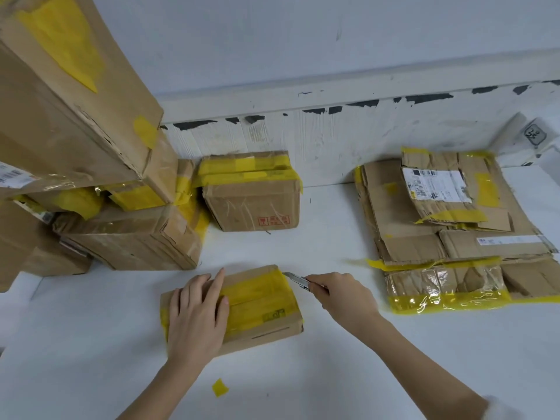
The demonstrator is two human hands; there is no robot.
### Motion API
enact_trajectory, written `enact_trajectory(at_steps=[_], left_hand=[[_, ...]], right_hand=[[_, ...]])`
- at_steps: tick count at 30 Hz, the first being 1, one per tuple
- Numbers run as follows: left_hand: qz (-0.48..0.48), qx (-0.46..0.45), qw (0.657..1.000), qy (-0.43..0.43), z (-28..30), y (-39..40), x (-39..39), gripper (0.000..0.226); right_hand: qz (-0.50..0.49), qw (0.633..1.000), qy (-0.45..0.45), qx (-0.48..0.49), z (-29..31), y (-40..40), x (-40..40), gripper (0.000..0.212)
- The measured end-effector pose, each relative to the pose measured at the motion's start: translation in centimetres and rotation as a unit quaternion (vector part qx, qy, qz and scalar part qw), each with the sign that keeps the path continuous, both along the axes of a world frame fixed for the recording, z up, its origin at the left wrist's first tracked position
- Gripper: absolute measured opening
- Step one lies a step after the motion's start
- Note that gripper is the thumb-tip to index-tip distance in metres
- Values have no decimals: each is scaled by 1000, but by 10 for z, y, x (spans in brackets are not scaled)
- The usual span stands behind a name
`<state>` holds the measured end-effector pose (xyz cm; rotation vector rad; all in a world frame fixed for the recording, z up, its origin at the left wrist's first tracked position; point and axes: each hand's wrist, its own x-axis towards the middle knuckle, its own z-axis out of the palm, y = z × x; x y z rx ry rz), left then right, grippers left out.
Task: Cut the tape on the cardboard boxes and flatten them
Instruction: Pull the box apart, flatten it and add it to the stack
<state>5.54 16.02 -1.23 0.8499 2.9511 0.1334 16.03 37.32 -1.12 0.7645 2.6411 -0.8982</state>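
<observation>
Head view, as I read it from my station: a small cardboard box [242,310] lies flat on the white table [333,359], near the front edge and roughly centred between the two arms. Wide yellow tape [257,295] runs across its top face and wraps down over its right end.

My left hand [197,316] rests palm-down on the left half of the box, fingers straight and spread, pressing on the cardboard and the near end of the tape. My right hand [342,298] is curled around the handle of a utility knife [298,280]; the blade tip sits at the box's upper right corner, touching the edge of the tape there. I cannot tell whether the blade has entered the tape.

A small scrap of yellow tape [220,387] lies loose on the table in front of the box, between the forearms.

Behind the box, against the wall, stands a sealed box [254,192] with yellow tape across its top and a red printed mark on its front. To its left is a stack of larger taped boxes [91,147], the uppermost tilted and leaning out over the others. To the right, well apart from the box in hand, lies a pile of flattened cardboard [448,231] carrying yellow tape strips and a white shipping label.
</observation>
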Motion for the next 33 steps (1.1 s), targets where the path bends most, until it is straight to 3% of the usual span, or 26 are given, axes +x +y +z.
enact_trajectory(at_steps=[7,22,30,33], left_hand=[[18,-9,1000,3,1,4,2,58],[20,-2,1000,4,-10,3,-2,65],[4,1,1000,14,-12,1,-4,65],[-19,4,999,40,-12,-1,-6,61]], right_hand=[[34,996,-1,81,-2,-7,4,32],[90,993,36,74,-15,-11,61,32],[46,996,37,63,-19,-18,83,25],[-75,993,77,-46,-17,-19,80,19]])
